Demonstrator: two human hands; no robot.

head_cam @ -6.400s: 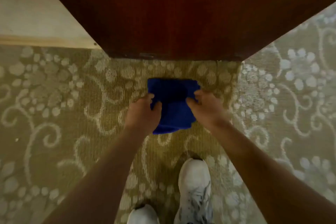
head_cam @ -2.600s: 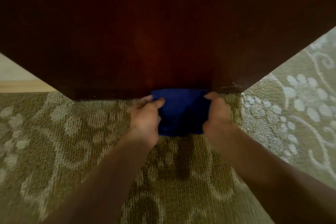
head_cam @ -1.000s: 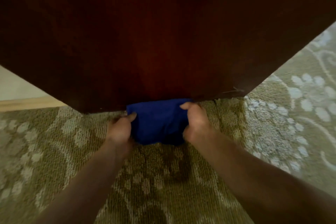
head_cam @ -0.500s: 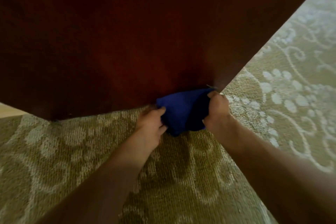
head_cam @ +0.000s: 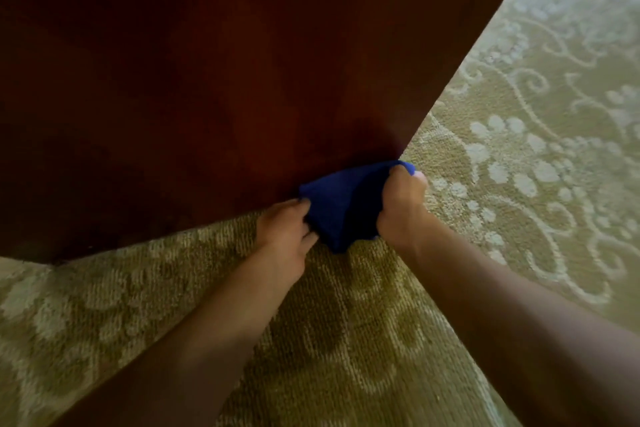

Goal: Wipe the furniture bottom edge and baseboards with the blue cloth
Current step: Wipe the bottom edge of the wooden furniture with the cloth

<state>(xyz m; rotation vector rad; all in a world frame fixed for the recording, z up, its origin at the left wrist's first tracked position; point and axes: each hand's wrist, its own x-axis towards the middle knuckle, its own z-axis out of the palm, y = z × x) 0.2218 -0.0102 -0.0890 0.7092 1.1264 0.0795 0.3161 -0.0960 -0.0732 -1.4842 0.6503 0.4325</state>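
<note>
A folded blue cloth (head_cam: 341, 204) lies against the bottom edge of a dark red-brown wooden furniture panel (head_cam: 221, 80), right at the panel's lower right corner. My left hand (head_cam: 285, 229) grips the cloth's left side with curled fingers. My right hand (head_cam: 401, 204) grips its right side, fingers wrapped over the cloth's top edge at the corner. The cloth's lower tip rests on the carpet between my wrists. No baseboard shows in this view.
Olive carpet (head_cam: 346, 340) with a pale floral pattern covers the floor in front of and to the right of the furniture. The panel fills the upper left of the view and its bottom edge slants down to the left.
Both hands slid the cloth rightward along the furniture's bottom edge, from near the left-middle to the right corner. The view turned right, so the wall strip at far left is gone.
</note>
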